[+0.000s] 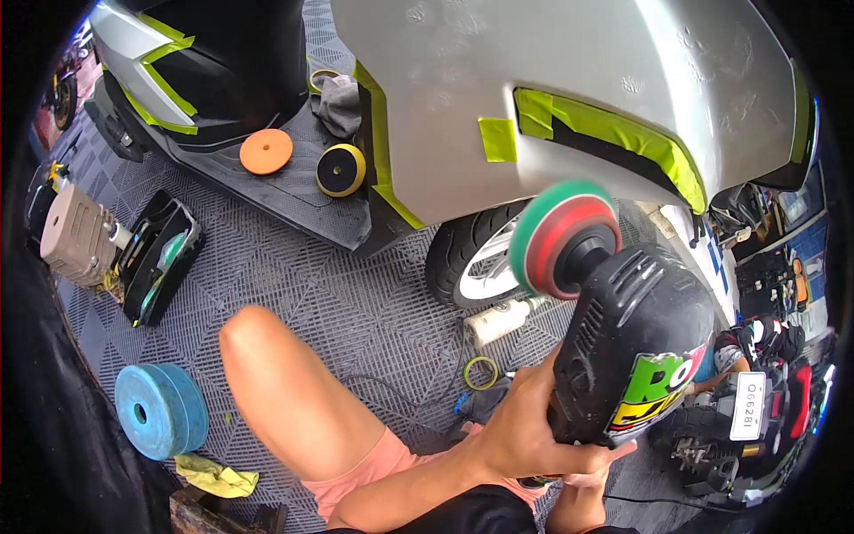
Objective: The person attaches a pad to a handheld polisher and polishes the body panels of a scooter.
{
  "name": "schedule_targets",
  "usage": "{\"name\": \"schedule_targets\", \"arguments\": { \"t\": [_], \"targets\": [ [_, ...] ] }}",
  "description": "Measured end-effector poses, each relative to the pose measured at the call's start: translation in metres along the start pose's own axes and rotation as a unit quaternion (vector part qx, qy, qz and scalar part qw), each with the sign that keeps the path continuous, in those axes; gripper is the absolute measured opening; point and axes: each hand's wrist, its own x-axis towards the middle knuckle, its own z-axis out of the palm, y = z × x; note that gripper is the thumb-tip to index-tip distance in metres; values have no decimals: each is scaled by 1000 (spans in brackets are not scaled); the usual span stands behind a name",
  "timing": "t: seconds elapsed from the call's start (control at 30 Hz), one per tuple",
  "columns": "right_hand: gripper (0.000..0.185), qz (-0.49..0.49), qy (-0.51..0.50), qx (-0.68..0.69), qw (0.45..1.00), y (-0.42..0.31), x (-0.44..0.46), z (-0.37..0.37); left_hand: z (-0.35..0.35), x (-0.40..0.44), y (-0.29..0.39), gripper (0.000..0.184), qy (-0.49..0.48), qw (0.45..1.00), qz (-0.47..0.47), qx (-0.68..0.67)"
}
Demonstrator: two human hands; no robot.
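Note:
A black polisher (623, 347) with green, white and yellow stickers is raised in front of me. Its red backing plate carries a green-edged pad (562, 236), blurred at the rim and close to the silver scooter panel (445, 116). My left hand (525, 432) wraps round the polisher's lower body. Just below it, my right hand (585, 494) is closed at the polisher's grip, its fingers partly hidden. Green masking tape (614, 133) covers the panel's lamp recess. On the scooter's footboard lie an orange foam pad (266, 151) and a yellow pad with black backing (341, 170).
A white bottle (498, 322) and a tape roll (480, 373) lie near the wheel (476, 258). A blue round container (160, 411), yellow cloth (216, 476) and open black case (160, 258) are at left. Another person crouches by a motorbike (712, 445) at right.

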Motion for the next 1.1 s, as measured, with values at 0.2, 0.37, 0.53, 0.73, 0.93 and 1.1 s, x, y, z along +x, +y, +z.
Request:
{"name": "schedule_targets", "arguments": {
  "t": [0.2,0.37,0.53,0.73,0.93,1.1],
  "targets": [
    [110,-36,-48,-68,996,22,-33,0,-8,2,15,74,-11,1000,-25,-2],
    [100,13,-2,-40,999,-18,13,7,-12,6,12,69,0,999,34,22],
    [98,-5,16,19,1000,-19,23,13,-18,9,11,67,-5,992,93,80],
    [97,-41,-13,-22,999,-2,11,-1,-17,12,14,57,-4,998,58,16],
    [98,-36,33,-15,999,-18,21,12,-18,14,17,70,-23,998,35,56],
    [97,54,37,81,995,-26,20,13,-18,13,16,62,-9,999,24,34]
  ]
}}
